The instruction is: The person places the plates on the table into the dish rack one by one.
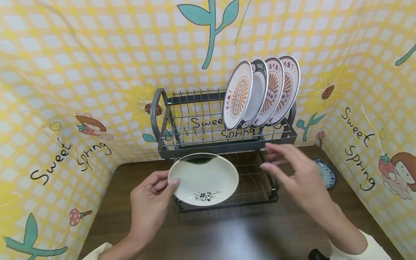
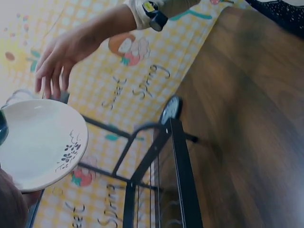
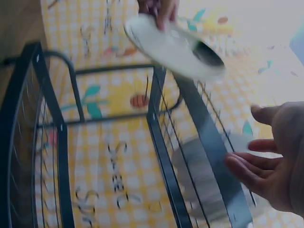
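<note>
A cream plate (image 1: pixel 204 180) with a dark green patch at one edge and a small dark flower print at the other is held in front of the dish rack (image 1: pixel 227 148). My left hand (image 1: pixel 152 198) pinches its left rim, thumb on the face and fingers behind. Near the rack's front right, my right hand (image 1: pixel 295 177) is apart from the plate with nothing in it, fingers loosely bent. Several patterned plates (image 1: pixel 238 95) stand on edge in the right part of the upper tier. In the right wrist view the cream plate (image 3: pixel 166 45) is blurred.
The two-tier dark metal rack has wire slots; its lower tier (image 1: pixel 227 207) is partly hidden behind the plate. A blue-and-white patterned dish (image 1: pixel 326 174) lies on the brown wooden table (image 1: pixel 208 234) at the right. A yellow checked cloth (image 1: pixel 113 54) lines the back and sides.
</note>
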{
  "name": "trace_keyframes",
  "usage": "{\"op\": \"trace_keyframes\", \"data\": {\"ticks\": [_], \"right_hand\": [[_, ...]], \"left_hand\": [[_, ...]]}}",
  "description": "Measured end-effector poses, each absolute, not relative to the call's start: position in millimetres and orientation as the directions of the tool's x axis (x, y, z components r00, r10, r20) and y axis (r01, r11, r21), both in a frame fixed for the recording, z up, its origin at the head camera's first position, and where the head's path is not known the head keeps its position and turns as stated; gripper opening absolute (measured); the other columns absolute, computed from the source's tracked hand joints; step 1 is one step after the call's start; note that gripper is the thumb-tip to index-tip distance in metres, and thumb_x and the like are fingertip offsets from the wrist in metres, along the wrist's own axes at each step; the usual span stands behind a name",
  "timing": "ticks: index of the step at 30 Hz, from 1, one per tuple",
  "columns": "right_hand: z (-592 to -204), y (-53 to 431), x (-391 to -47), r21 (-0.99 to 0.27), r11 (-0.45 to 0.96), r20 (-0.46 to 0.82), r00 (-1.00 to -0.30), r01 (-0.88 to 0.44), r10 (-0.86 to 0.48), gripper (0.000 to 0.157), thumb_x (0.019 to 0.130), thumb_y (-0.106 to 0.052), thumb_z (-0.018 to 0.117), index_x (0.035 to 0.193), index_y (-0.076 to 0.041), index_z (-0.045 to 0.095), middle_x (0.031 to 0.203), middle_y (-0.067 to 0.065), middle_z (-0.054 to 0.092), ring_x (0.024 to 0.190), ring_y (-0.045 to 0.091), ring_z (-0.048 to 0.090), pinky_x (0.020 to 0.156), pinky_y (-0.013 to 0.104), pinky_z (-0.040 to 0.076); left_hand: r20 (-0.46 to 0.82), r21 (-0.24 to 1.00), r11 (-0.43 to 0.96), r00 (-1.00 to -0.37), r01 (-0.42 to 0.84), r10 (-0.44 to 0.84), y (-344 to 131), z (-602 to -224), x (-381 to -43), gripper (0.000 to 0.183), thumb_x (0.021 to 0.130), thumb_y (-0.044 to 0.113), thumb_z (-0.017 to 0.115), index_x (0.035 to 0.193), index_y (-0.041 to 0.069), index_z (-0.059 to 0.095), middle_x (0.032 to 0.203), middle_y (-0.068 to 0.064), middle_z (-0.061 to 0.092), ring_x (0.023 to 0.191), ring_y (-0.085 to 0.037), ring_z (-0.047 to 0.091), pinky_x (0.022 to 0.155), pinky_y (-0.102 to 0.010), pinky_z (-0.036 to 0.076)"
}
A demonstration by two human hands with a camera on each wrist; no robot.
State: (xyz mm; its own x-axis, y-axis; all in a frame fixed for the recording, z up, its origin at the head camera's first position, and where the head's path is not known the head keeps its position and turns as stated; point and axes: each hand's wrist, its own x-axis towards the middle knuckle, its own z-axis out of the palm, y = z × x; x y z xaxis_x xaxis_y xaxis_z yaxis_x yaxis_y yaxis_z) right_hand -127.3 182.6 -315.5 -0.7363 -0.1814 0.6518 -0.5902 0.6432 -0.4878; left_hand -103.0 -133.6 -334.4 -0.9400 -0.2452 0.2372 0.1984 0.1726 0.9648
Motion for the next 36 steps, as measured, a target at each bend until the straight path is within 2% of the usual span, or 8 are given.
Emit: {"op": "trace_keyframes", "data": {"ticks": [6, 17, 20, 22, 25, 27, 30, 36], "right_hand": [[-319.6, 159.2, -112.7, -0.585, 0.572, 0.482, -0.813, -0.576, -0.326, 0.050, 0.084, -0.026, 0.074, 0.131, -0.019, 0.057, 0.109, -0.009, 0.065, 0.087, 0.001, 0.065, 0.076, 0.021, 0.058], [-321.0, 146.0, -104.9, -0.512, 0.567, 0.608, -0.739, -0.645, -0.291, 0.008, 0.089, -0.016, 0.070, 0.097, -0.017, 0.072, 0.088, -0.011, 0.067, 0.070, -0.002, 0.061, 0.062, 0.007, 0.052], [-320.1, 147.1, -104.2, -0.495, 0.569, 0.650, -0.714, -0.656, -0.258, 0.005, 0.085, -0.015, 0.073, 0.089, -0.018, 0.073, 0.081, -0.012, 0.065, 0.065, -0.003, 0.060, 0.058, 0.007, 0.051], [-318.8, 148.3, -104.0, -0.479, 0.561, 0.693, -0.683, -0.675, -0.230, 0.007, 0.082, -0.011, 0.075, 0.085, -0.017, 0.073, 0.077, -0.013, 0.064, 0.062, -0.004, 0.058, 0.054, 0.007, 0.049], [-316.0, 150.5, -103.9, -0.455, 0.528, 0.764, -0.619, -0.718, -0.184, 0.014, 0.076, -0.002, 0.076, 0.083, -0.013, 0.075, 0.075, -0.010, 0.065, 0.059, -0.003, 0.056, 0.050, 0.007, 0.048], [-313.5, 151.7, -103.3, -0.454, 0.493, 0.795, -0.587, -0.742, -0.151, 0.017, 0.074, 0.003, 0.076, 0.085, -0.010, 0.076, 0.074, -0.008, 0.066, 0.059, -0.004, 0.056, 0.049, 0.008, 0.049], [-308.8, 151.8, -103.4, -0.432, 0.432, 0.850, -0.518, -0.791, -0.099, 0.015, 0.073, 0.007, 0.073, 0.083, -0.004, 0.075, 0.070, -0.002, 0.063, 0.059, -0.001, 0.053, 0.049, 0.007, 0.047], [-291.4, 149.3, -108.3, -0.353, 0.448, 0.933, -0.342, -0.821, 0.108, 0.007, 0.074, 0.005, 0.070, 0.067, 0.004, 0.070, 0.060, 0.007, 0.058, 0.058, 0.003, 0.046, 0.051, 0.007, 0.039]], "left_hand": [[0.225, 0.973, 0.095, -0.956, 0.210, -0.188, -115.0, -333.0, -102.7, 0.019, 0.081, -0.006, 0.072, 0.099, -0.002, 0.069, 0.095, -0.016, 0.074, 0.086, -0.020, 0.073, 0.075, -0.029, 0.060], [0.317, 0.944, 0.142, -0.940, 0.299, -0.126, -108.6, -333.6, -105.9, 0.023, 0.083, 0.000, 0.072, 0.105, 0.006, 0.071, 0.098, -0.011, 0.074, 0.086, -0.017, 0.073, 0.075, -0.029, 0.060], [0.532, 0.800, 0.339, -0.847, 0.495, -0.021, -113.6, -329.6, -109.9, 0.034, 0.083, 0.007, 0.074, 0.116, 0.011, 0.069, 0.108, -0.005, 0.073, 0.081, -0.006, 0.070, 0.065, -0.013, 0.056], [0.696, 0.611, 0.469, -0.715, 0.637, 0.065, -118.2, -324.1, -113.9, 0.038, 0.084, 0.011, 0.073, 0.121, 0.011, 0.067, 0.112, -0.005, 0.072, 0.080, -0.005, 0.068, 0.062, -0.007, 0.051], [0.868, 0.310, 0.570, -0.471, 0.761, 0.157, -125.8, -312.4, -123.9, 0.035, 0.088, 0.014, 0.068, 0.121, 0.004, 0.066, 0.116, -0.011, 0.070, 0.086, -0.017, 0.070, 0.072, -0.013, 0.053], [0.904, 0.193, 0.621, -0.383, 0.759, 0.187, -130.3, -305.5, -130.7, 0.032, 0.092, 0.016, 0.063, 0.122, 0.003, 0.066, 0.118, -0.013, 0.069, 0.102, -0.027, 0.069, 0.092, -0.028, 0.054], [0.897, 0.103, 0.691, -0.367, 0.715, 0.247, -137.9, -299.9, -140.8, 0.037, 0.094, 0.013, 0.060, 0.130, 0.003, 0.060, 0.127, -0.012, 0.064, 0.118, -0.031, 0.061, 0.104, -0.041, 0.047], [0.802, -0.024, 0.765, -0.445, 0.643, 0.398, -148.0, -303.4, -155.1, 0.053, 0.088, 0.003, 0.065, 0.139, 0.003, 0.051, 0.138, -0.013, 0.054, 0.131, -0.029, 0.049, 0.112, -0.045, 0.039]]}}
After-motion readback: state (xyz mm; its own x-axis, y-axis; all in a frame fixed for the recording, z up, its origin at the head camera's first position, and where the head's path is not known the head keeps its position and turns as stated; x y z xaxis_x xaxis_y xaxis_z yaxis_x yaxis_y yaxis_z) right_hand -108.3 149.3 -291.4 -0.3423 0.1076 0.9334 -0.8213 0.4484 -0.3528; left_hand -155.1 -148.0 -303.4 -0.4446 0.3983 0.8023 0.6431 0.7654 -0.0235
